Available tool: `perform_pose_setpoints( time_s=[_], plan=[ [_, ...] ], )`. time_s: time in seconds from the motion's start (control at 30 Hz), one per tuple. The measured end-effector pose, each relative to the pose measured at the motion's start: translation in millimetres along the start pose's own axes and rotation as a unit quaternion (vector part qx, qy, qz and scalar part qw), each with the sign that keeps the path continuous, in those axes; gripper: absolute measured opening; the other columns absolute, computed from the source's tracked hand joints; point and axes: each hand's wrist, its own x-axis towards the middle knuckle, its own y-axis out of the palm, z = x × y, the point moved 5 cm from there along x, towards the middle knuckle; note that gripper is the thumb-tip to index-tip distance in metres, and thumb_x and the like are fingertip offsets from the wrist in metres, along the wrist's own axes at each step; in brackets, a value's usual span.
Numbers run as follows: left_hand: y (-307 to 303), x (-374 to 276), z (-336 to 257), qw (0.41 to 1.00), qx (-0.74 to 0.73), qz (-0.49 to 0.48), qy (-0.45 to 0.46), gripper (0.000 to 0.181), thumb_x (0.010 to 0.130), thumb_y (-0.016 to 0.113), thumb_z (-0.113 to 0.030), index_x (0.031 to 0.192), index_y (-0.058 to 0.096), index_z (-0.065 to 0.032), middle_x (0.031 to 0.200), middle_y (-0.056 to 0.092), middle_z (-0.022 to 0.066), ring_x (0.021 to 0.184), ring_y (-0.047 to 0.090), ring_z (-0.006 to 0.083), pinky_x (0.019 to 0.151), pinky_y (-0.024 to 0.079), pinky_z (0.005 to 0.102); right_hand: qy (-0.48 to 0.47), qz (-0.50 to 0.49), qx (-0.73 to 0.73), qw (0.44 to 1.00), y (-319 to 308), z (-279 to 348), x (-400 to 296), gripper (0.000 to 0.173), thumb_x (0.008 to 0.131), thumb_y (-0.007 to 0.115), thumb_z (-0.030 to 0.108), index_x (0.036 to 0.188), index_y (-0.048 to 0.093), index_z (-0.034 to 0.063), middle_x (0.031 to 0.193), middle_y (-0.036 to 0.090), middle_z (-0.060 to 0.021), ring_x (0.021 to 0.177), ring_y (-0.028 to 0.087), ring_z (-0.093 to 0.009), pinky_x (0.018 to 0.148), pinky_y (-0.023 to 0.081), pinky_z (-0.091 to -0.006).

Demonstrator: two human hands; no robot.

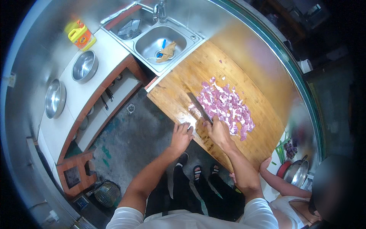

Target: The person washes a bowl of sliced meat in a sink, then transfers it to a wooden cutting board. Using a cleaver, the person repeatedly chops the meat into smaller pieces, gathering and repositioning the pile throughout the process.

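Observation:
Chopped raw meat (pixel 226 104), pink with white fat, lies spread in a heap on a large wooden cutting board (pixel 257 140). My right hand (pixel 218 130) is closed around the handle of a knife (pixel 198 106), whose broad dark blade points away from me along the heap's left side. My left hand (pixel 182 133) rests at the board's near left edge, fingers on the wet wood, some distance left of the knife; nothing shows in its grasp. Small meat scraps lie by the blade and beyond the heap.
Another person (pixel 288 203) stands at the right, a hand on the board's corner. Beyond the board's left end is a steel double sink (pixel 160 35) holding a cloth (pixel 167 52). Steel bowls (pixel 85 65) and a yellow jug (pixel 82 35) stand on the left counter. Grapes (pixel 291 148) and pans lie right.

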Motion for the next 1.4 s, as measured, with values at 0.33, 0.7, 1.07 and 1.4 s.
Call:
perform_pose_setpoints(
  time_s=[0.33,0.7,1.07,1.4],
  plan=[
    [-24,24,16,0.992,-0.048,0.0,-0.114,0.081,0.071,0.091,-0.017,0.14,0.054,0.0044,0.148,0.052,0.0195,0.141,0.048,0.0384,0.115,0.045,0.0428,0.02,-0.001,0.004,1.0,-10,8,12,0.031,0.092,0.064,0.017,0.108,0.073,-0.0074,0.096,0.071,-0.037,0.091,0.072,-0.051,0.082,0.058,-0.0557],
    [-34,57,15,0.99,0.035,0.086,-0.106,0.109,0.065,0.095,-0.019,0.157,0.039,-0.0041,0.144,0.047,0.0193,0.125,0.052,0.0415,0.107,0.049,0.0451,0.031,-0.014,0.041,0.999,3,5,19,0.034,0.095,0.061,0.021,0.101,0.07,-0.011,0.092,0.069,-0.0389,0.089,0.071,-0.053,0.083,0.057,-0.0576],
    [-7,55,20,0.986,0.113,0.084,-0.083,0.116,0.058,0.099,-0.035,0.157,0.043,-0.0115,0.144,0.046,0.0199,0.127,0.051,0.0375,0.111,0.045,0.0433,0.009,0.059,0.007,0.998,13,2,53,0.034,0.095,0.062,0.019,0.098,0.068,-0.0146,0.089,0.068,-0.0397,0.088,0.072,-0.052,0.082,0.057,-0.0565],
    [-15,56,17,0.989,0.099,0.062,-0.092,0.105,0.061,0.098,-0.033,0.152,0.05,-0.0092,0.152,0.045,0.0224,0.128,0.052,0.038,0.111,0.047,0.044,-0.02,0.039,-0.022,0.999,16,13,70,0.03,0.092,0.065,0.014,0.104,0.066,-0.0129,0.093,0.07,-0.0377,0.092,0.072,-0.052,0.084,0.057,-0.0567]
  ],
)
